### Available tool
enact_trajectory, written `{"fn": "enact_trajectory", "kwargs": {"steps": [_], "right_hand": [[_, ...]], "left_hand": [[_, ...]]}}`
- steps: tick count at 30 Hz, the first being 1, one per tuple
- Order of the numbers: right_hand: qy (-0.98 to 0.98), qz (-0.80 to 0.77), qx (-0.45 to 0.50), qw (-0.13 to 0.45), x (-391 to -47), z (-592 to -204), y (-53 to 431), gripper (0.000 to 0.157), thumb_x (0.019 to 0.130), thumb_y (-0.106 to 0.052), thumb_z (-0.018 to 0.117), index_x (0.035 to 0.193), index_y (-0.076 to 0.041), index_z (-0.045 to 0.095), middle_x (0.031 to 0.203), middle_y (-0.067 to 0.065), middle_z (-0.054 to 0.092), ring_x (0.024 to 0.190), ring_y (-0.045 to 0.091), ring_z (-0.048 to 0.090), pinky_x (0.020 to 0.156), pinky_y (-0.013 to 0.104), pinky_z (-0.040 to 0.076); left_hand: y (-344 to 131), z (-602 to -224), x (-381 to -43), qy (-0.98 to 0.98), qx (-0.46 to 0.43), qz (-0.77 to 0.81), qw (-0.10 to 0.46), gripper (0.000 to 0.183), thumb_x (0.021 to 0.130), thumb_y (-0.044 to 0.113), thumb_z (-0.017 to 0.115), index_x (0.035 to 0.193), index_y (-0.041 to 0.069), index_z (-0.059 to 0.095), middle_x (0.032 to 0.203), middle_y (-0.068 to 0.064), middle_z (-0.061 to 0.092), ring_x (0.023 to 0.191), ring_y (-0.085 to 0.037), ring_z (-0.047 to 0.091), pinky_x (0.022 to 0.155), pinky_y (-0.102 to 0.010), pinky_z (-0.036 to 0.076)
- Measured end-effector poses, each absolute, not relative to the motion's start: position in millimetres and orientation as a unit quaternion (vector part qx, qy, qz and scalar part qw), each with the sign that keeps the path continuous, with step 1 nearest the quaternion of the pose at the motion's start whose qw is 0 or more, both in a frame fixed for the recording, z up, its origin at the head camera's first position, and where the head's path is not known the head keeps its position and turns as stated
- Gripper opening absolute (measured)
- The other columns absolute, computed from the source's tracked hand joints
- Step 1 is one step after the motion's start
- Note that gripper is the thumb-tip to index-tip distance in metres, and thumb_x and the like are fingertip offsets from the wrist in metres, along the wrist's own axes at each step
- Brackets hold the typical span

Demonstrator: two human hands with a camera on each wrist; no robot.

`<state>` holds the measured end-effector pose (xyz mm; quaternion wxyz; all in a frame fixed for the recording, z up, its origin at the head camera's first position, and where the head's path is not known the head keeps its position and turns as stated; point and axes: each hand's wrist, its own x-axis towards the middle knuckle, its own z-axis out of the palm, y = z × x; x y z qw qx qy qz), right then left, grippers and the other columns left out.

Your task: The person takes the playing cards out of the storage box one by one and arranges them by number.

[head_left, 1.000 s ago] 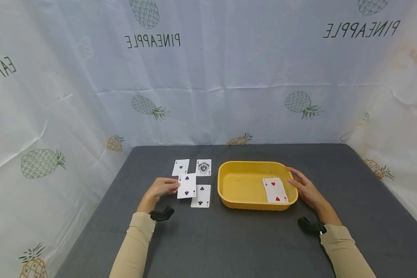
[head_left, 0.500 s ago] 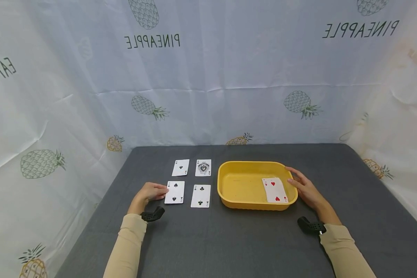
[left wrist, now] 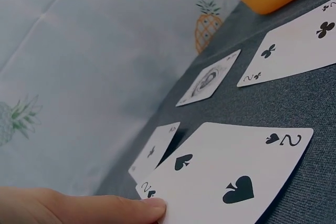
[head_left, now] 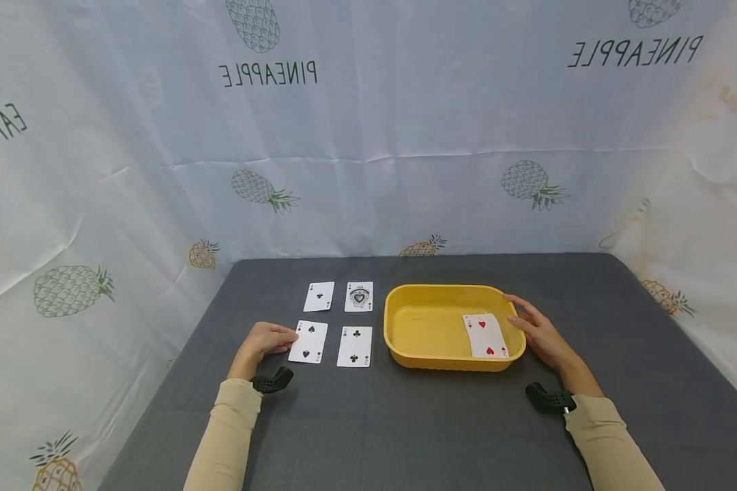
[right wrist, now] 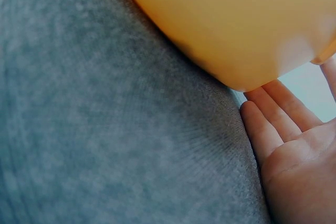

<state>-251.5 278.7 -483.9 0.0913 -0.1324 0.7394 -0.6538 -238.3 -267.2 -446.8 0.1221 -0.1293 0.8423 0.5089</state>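
Note:
My left hand (head_left: 267, 341) pinches the left edge of a two of spades playing card (head_left: 308, 341), close to the table. In the left wrist view, one finger lies on a corner of this two of spades (left wrist: 231, 171); the thumb is hidden. To its right lies a two of clubs (head_left: 354, 346). Behind them are an ace of clubs (head_left: 319, 296) and an ace with an ornate emblem (head_left: 359, 296). My right hand (head_left: 543, 337) holds the right rim of a yellow tray (head_left: 430, 356), thumb over the rim, fingers against its outer wall.
Inside the tray, at its right end, lies a small pile of cards topped by a two of hearts (head_left: 486, 335). A dark grey cloth covers the table (head_left: 405, 429). White curtains (head_left: 368, 204) with pineapple prints hang behind and at both sides.
My left hand has moved left and down with the two of spades, off the ace and two of clubs it overlapped. Lately the card has turned slightly. The right hand stays at the tray.

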Motion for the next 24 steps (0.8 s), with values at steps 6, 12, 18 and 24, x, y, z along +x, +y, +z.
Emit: {"fn": "enact_trajectory", "kwargs": {"steps": [6, 12, 18, 24], "right_hand": [[0.742, -0.651, -0.132, 0.090, -252.5, -484.2, 279.1, 0.050, 0.103, -0.021, 0.046, 0.149, -0.021, 0.028, 0.117, -0.024, 0.054, 0.103, -0.010, 0.059, 0.084, 0.010, 0.053], [0.746, -0.647, -0.130, 0.090, -251.7, -484.1, 278.3, 0.051, 0.102, -0.022, 0.047, 0.150, -0.022, 0.028, 0.117, -0.023, 0.053, 0.103, -0.010, 0.059, 0.084, 0.010, 0.053], [0.750, -0.643, -0.126, 0.088, -251.7, -484.2, 277.9, 0.051, 0.102, -0.023, 0.046, 0.150, -0.022, 0.027, 0.116, -0.024, 0.053, 0.103, -0.010, 0.058, 0.084, 0.010, 0.053], [0.748, -0.645, -0.129, 0.088, -251.9, -484.7, 278.2, 0.051, 0.102, -0.021, 0.046, 0.150, -0.021, 0.027, 0.117, -0.024, 0.053, 0.103, -0.010, 0.058, 0.084, 0.010, 0.053]], "left_hand": [[-263.5, -445.5, -238.6, 0.861, -0.135, 0.479, 0.103, 0.028, 0.084, 0.011, 0.072, 0.101, -0.011, 0.069, 0.062, 0.008, 0.064, 0.059, -0.002, 0.058, 0.055, -0.014, 0.051], [-263.0, -446.8, -238.7, 0.863, -0.151, 0.472, 0.098, 0.028, 0.083, 0.009, 0.071, 0.102, -0.011, 0.069, 0.061, 0.007, 0.063, 0.058, -0.002, 0.057, 0.055, -0.013, 0.050], [-264.1, -445.4, -240.2, 0.865, -0.153, 0.467, 0.102, 0.029, 0.086, 0.009, 0.068, 0.106, -0.012, 0.068, 0.067, 0.004, 0.066, 0.060, -0.004, 0.058, 0.056, -0.015, 0.052], [-265.7, -443.2, -239.6, 0.864, -0.150, 0.471, 0.097, 0.029, 0.088, 0.008, 0.065, 0.107, -0.013, 0.067, 0.067, 0.002, 0.069, 0.060, -0.003, 0.061, 0.057, -0.017, 0.053]]}}
